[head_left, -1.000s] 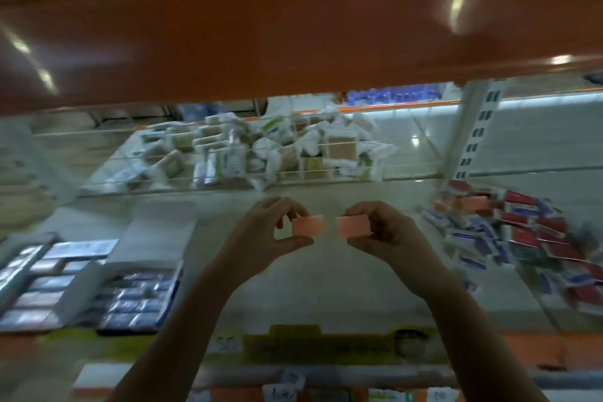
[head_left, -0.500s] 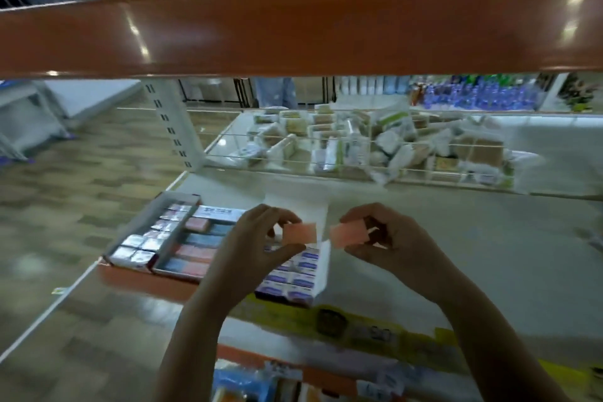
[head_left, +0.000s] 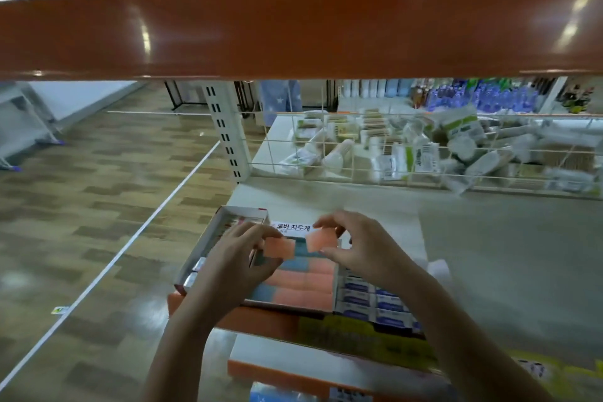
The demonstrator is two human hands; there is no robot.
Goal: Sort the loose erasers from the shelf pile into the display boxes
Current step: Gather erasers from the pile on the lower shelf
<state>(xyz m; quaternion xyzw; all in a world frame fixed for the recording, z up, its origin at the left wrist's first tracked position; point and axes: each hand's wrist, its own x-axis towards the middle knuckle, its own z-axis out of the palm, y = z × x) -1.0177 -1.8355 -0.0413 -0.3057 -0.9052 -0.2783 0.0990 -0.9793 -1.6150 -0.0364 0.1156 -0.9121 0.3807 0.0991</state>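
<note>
Holding one pink eraser apiece, our two hands hovered over the display boxes at the near left end of the shelf [head_left: 509, 254]. The left hand [head_left: 239, 256] pinched its eraser [head_left: 279, 248] between thumb and curled fingers; the right hand [head_left: 365, 246] pinched the other [head_left: 321, 240] the same way, tilted, just beside the first, the two not quite touching. Both sat above the middle box [head_left: 303, 290], which already held rows of pink and blue-grey erasers. Left of it lay a box of foil-wrapped pieces [head_left: 225, 222]; right of it, a box of blue-and-white sleeved erasers [head_left: 372, 300].

Risks, as we judged them: the middle box looked nearly full, so pressing two in at once could jam or lift a neighbour. The pinches were light, at the edges, and a slip could drop an eraser off the shelf's near edge to the floor [head_left: 81, 206]. Colours ran in rows, so a pink set among blue-grey would spoil the sort.

Writing: the white flap [head_left: 290, 227] behind the middle box read "로버 지우개". The sleeve print and the yellow edge strip [head_left: 359, 339] were too blurred to read. Packets behind the far wire rail [head_left: 391, 147] showed barcodes only.
</note>
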